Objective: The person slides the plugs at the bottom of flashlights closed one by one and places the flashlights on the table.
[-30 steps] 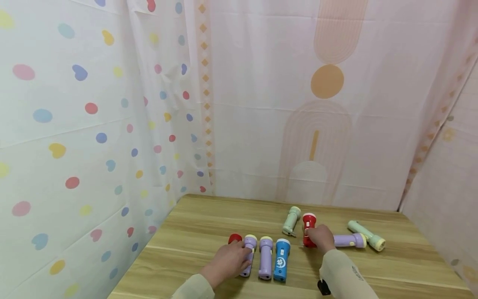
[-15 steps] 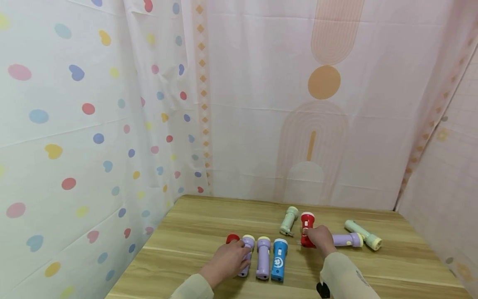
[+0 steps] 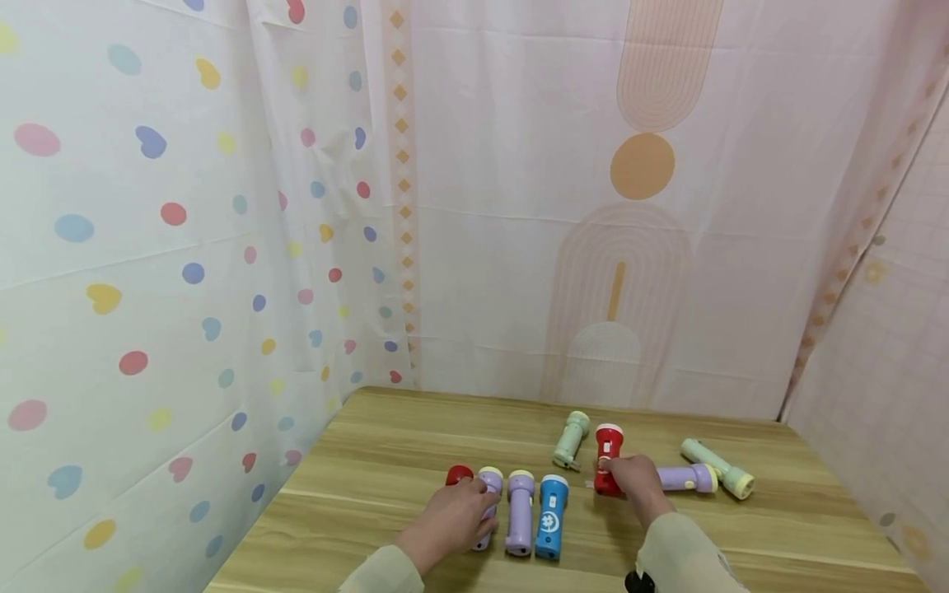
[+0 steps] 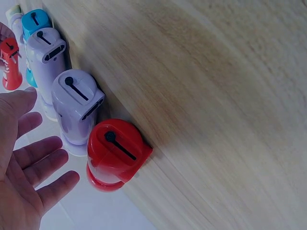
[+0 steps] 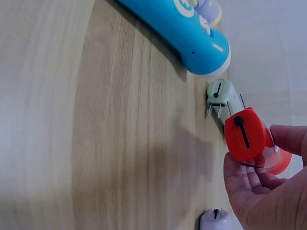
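Note:
My right hand (image 3: 639, 484) holds a red flashlight (image 3: 609, 443) between thumb and fingers, white rim facing away. In the right wrist view, metal plug prongs (image 5: 236, 103) stick out beside the end of that red flashlight. My left hand (image 3: 454, 520) hovers with loosely spread fingers over the left end of a row. Under it are another red flashlight (image 4: 117, 153) and a purple flashlight (image 4: 76, 105), each partly hidden in the head view. Further along the row lie a second purple flashlight (image 3: 521, 511) and a blue flashlight (image 3: 551, 523) with a white print.
Behind the row, a mint green flashlight (image 3: 572, 440) lies with its prongs out. To the right, a purple flashlight (image 3: 685, 478) touches or nearly touches another mint green flashlight (image 3: 717, 469). A small black object (image 3: 639, 582) shows by the right sleeve. Patterned curtains (image 3: 474, 206) surround the wooden table (image 3: 356, 494).
The head view has shifted slightly. My right hand keeps its hold on the red flashlight, which has moved very little. My left hand stays over the row.

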The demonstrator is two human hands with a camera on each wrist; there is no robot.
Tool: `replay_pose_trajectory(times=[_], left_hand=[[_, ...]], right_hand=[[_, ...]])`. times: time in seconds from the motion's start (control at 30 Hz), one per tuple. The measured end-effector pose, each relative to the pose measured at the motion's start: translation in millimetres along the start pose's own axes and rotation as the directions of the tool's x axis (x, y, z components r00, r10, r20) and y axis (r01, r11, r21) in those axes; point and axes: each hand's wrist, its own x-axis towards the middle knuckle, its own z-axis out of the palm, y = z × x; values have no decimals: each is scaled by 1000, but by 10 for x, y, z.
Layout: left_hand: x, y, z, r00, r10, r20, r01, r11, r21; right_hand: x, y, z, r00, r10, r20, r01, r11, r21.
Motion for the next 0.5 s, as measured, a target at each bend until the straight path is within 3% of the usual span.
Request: replay_pose_trajectory(times=[0.37,0.5], left_hand=[[-20,-3,20,999,7,-40,-7,1000,-3],[-32,2,18,999,8,-48,-8,1000,2]], right_hand=[[-106,0,76,1000,17,3,-17,988,153],[-144,-12,89,1000,18,-1,-17,986,165]])
